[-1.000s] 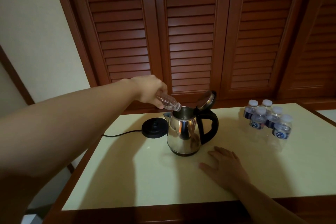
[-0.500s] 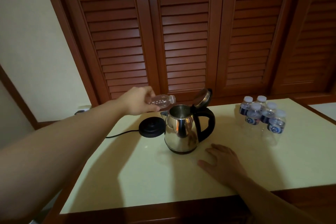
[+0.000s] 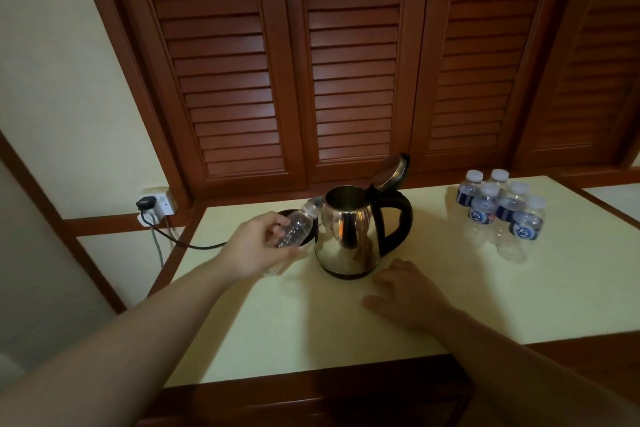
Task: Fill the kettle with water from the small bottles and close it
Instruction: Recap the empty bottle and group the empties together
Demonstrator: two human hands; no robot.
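Observation:
A steel kettle (image 3: pixel 348 236) with a black handle stands mid-table, its lid (image 3: pixel 389 172) tipped up and open. My left hand (image 3: pixel 258 248) grips a small clear bottle (image 3: pixel 296 227) just left of the kettle; the bottle is uncapped, tilted neck-up toward the spout, and looks empty. My right hand (image 3: pixel 407 295) lies flat on the table, fingers spread, just in front of the kettle's base. Several capped small bottles (image 3: pixel 502 215) with blue labels stand in a cluster at the right.
The cream tabletop (image 3: pixel 311 329) has a dark wooden front edge. The kettle's black base (image 3: pixel 282 213) sits behind my left hand, its cord (image 3: pixel 194 244) running left to a wall socket (image 3: pixel 154 206). Louvred wooden doors (image 3: pixel 346 62) close off the back.
My left hand has lifted the bottle away from the kettle's mouth, swung it level, then lowered it to the left of the kettle. My right hand stays flat.

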